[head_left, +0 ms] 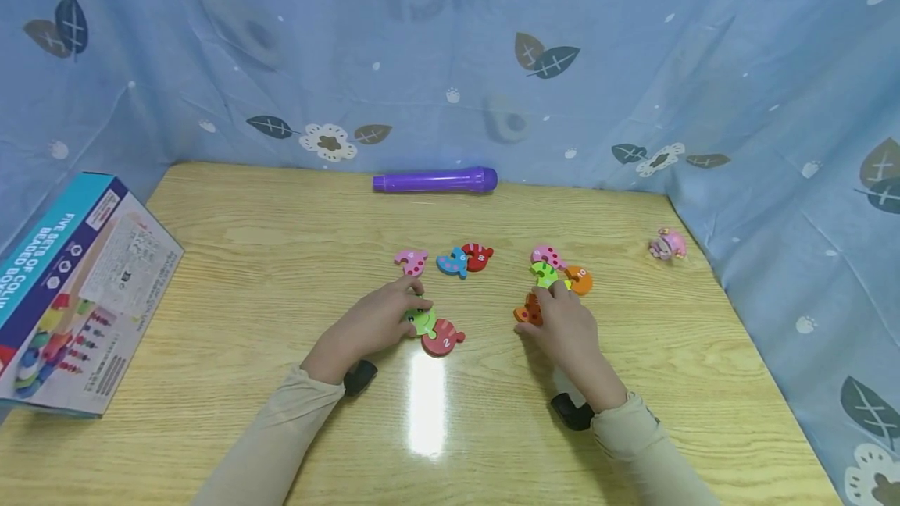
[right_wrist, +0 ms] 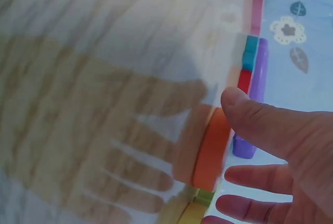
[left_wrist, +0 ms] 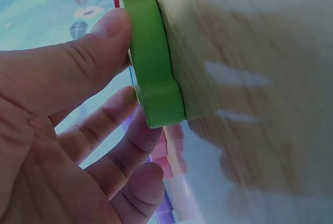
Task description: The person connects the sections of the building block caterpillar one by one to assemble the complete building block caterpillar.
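Observation:
My left hand holds a green wooden number puzzle piece by its edge between thumb and fingers. Against that green piece lies a red piece marked 2, while a pink piece marked 4 sits just beyond the fingertips. On the right, my right hand has its thumb and fingers around an orange piece, which is partly covered in the head view. Right beyond those fingers are a light green piece, a pink piece marked 9 and an orange piece marked 10.
Between the hands, farther back, a blue piece touches a red piece. A purple tube with a rounded end lies along the table's back edge. A toy box stands at left, a small pink figure at right.

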The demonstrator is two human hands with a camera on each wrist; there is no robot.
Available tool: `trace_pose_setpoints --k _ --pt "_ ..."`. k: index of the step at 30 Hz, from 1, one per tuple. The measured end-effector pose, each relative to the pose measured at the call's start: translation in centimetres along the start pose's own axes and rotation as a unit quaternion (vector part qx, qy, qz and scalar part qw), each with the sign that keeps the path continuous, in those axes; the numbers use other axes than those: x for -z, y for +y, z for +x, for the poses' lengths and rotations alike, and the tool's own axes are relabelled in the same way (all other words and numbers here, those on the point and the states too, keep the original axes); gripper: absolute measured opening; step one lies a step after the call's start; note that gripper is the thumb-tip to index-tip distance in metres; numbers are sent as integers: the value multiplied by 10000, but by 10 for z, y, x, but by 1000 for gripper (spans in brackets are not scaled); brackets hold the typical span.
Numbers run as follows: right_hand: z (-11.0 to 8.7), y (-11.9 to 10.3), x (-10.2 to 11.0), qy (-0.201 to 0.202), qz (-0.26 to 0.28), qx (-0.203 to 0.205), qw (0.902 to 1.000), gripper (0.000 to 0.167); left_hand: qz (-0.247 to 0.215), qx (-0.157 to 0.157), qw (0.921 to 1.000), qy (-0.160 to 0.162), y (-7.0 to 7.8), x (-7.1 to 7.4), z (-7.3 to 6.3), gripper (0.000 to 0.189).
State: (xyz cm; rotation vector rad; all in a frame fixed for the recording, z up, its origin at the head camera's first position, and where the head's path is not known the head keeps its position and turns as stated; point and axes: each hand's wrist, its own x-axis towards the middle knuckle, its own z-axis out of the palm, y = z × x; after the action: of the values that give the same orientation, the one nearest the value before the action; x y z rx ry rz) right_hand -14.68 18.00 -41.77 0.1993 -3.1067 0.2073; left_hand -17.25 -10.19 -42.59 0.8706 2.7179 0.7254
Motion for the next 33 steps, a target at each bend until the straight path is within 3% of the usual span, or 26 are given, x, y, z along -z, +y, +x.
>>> trace_pose_setpoints --k 9,17,33 --pt "0 -1 -6 86 -205 270 9994 47 -57 -2 10000 11 1 2 -1 44" --pt "-9 -23 -6 -154 -20 845 9963 47 -98 16 10000 8 -1 1 -1 44" --pt "-7 -56 -5 -317 484 2046 9771 49 -7 4 10000 -10 -1 0 -1 42"
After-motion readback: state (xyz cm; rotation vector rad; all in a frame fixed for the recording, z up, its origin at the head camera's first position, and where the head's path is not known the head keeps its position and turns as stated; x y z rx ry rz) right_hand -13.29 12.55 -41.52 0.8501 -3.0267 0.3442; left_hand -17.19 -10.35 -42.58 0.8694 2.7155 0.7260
